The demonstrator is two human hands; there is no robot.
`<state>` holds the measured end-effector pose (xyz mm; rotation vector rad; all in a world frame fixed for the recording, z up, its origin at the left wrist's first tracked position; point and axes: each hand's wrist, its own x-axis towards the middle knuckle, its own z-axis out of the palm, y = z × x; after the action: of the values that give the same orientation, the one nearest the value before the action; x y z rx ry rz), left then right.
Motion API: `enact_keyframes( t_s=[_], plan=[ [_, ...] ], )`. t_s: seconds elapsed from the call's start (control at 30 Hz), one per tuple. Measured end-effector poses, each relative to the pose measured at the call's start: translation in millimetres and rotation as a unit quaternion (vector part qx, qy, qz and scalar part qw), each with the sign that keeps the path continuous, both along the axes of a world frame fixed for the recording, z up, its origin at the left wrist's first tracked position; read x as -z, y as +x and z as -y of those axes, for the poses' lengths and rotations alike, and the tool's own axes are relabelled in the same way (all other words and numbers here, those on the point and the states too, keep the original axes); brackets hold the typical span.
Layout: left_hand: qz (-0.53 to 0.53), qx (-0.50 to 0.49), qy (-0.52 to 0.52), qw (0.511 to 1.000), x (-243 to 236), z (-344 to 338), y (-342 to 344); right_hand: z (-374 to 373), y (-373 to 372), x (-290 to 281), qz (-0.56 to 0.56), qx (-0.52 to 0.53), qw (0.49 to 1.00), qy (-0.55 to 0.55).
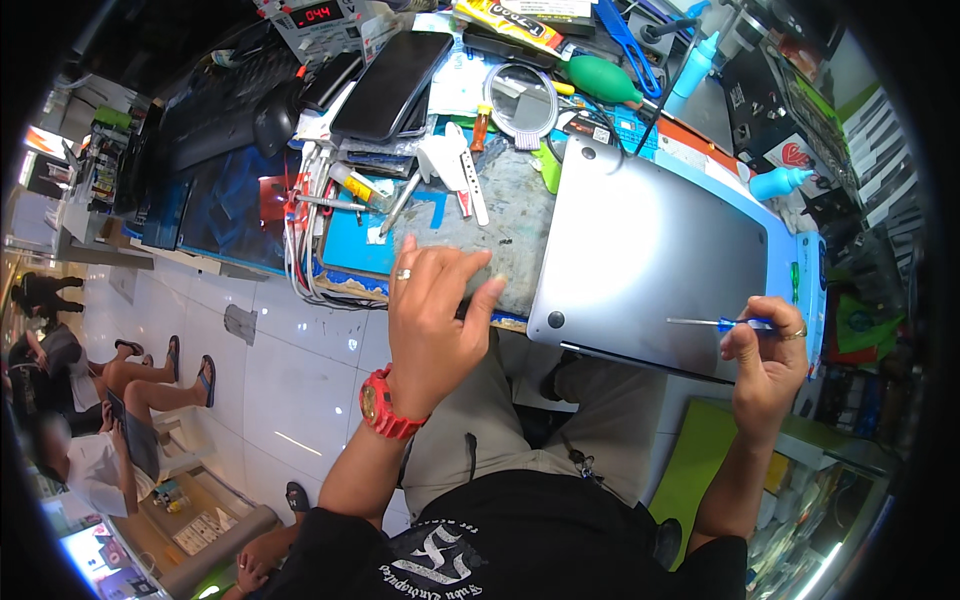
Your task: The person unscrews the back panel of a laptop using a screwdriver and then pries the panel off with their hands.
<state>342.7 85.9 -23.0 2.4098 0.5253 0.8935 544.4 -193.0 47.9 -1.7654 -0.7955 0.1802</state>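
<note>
A grey laptop [650, 255] lies upside down on the bench, its bottom panel and round dark feet facing up. My right hand [765, 365] is closed around a small screwdriver [697, 321] with a blue handle. Its thin metal shaft points left, over the laptop's near right part. To the left of the laptop, my left hand [437, 310] hovers by the front edge of the worn work mat [515, 265]. Its thumb and forefinger are apart, with nothing visible between them. On that wrist is a red watch [387, 403].
Behind the mat lie tweezers [400, 203], an orange-handled screwdriver [481, 127], a black phone [392, 85], a round magnifier [521, 103] and a green air blower [600, 78]. White cables [300, 235] hang off the bench's left edge. Light-blue bottles [780, 182] stand right of the laptop. People sit at far left.
</note>
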Motion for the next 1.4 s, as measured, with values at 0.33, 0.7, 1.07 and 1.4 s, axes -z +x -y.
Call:
enact_keyframes(
  t_s=[0.33,0.7,1.07,1.4],
  plan=[
    [-0.012,0.099,-0.043,0.994,-7.7,33.9,6.8,-88.9,12.3,-44.5,0.254,-0.076,0.964,-0.031],
    [0.013,0.117,-0.060,0.991,4.2,30.5,2.9,-119.6,73.4,-87.6,0.403,-0.024,0.896,-0.186],
    [0.015,0.110,-0.035,0.993,5.7,34.6,4.1,3.3,149.4,-53.3,0.266,0.126,0.903,-0.312],
    [0.020,0.116,-0.029,0.993,8.2,33.2,5.4,19.8,163.5,-39.8,0.234,0.148,0.910,-0.310]
  ],
)
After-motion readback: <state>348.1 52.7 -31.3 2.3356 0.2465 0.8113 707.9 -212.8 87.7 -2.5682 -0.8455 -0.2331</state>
